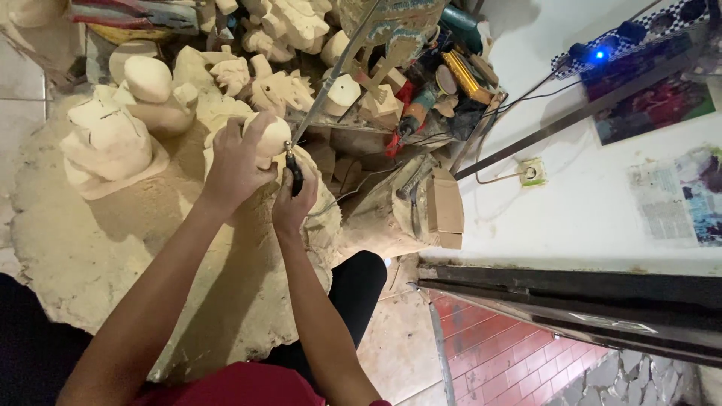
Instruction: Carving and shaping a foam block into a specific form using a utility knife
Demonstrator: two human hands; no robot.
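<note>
The left hand (239,162) wraps its grip closed around a pale, rounded carved wooden figure (269,137), which sits at the upper edge of the broad sawdust-covered mound (98,248). Just right of the figure, the right hand (295,197) pinches a slim black rotary carving tool (293,173) in a tight grip, its tip touching the figure's side. A grey flexible shaft (331,79) rises from the tool toward the top. Left of the figure stand several unfinished pale wood carvings (113,139). Right of it lies a cluttered heap of power tools (432,94), beside the white wall (587,203).
</note>
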